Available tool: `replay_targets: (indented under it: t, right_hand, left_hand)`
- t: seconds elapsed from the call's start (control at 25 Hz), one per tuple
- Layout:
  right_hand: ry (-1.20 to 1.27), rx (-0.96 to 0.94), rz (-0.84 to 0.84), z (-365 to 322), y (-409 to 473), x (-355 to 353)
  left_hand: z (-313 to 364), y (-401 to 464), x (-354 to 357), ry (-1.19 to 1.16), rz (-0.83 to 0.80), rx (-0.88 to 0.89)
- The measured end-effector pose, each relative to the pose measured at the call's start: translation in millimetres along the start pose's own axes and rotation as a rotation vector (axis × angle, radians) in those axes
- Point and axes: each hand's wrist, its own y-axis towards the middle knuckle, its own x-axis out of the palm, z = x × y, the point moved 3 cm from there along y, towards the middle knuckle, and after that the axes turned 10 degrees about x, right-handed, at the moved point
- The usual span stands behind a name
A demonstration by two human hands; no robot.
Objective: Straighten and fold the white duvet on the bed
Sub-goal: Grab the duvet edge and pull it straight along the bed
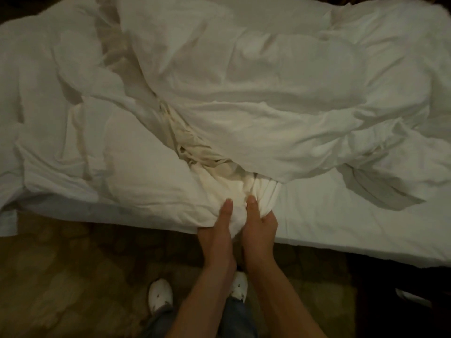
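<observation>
Both hands, left hand [216,225] and right hand [260,222], clamp the crumpled white duvet [244,93] at lower centre; bunched fabric may twist when tugged.

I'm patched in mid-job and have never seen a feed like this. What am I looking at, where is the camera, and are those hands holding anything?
There is no machine here: a person works with bare hands. The one picture comes from a wide-angle camera worn on their head, looking forward and down, so the arms enter from the bottom edge.

The white, crumpled mass is the duvet, lying rumpled across the bed. It is not yet straightened or folded.

The left hand and the right hand sit side by side at the bed's near edge. Both are closed on a gathered bunch of the duvet's fabric, thumbs on top.

Below the bed you see a patterned floor and the person's white shoes.
</observation>
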Motion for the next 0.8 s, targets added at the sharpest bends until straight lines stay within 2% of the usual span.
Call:
replay_targets:
  t: [0.24, 0.36, 0.52, 0.68, 0.8]
  right_hand:
    - [-0.064, 0.171, -0.074, -8, 29, 2]
    - [-0.034, 0.189, -0.094, -19, 52, 11]
    - [0.020, 0.042, -0.040, -38, 48, 1]
    - [0.029, -0.177, 0.018, -54, -11, -26]
    - [0.055, -0.184, 0.003, -38, -31, -36]
  left_hand:
    - [-5, 13, -20, -0.026, 0.004, 0.063]
    - [-2, 11, -22, -0.073, -0.023, 0.071]
    - [3, 14, -19, -0.063, -0.058, 0.156]
    - [10, 15, -18, -0.066, -0.143, 0.148]
    - [21, 19, -16, -0.010, -0.181, 0.199]
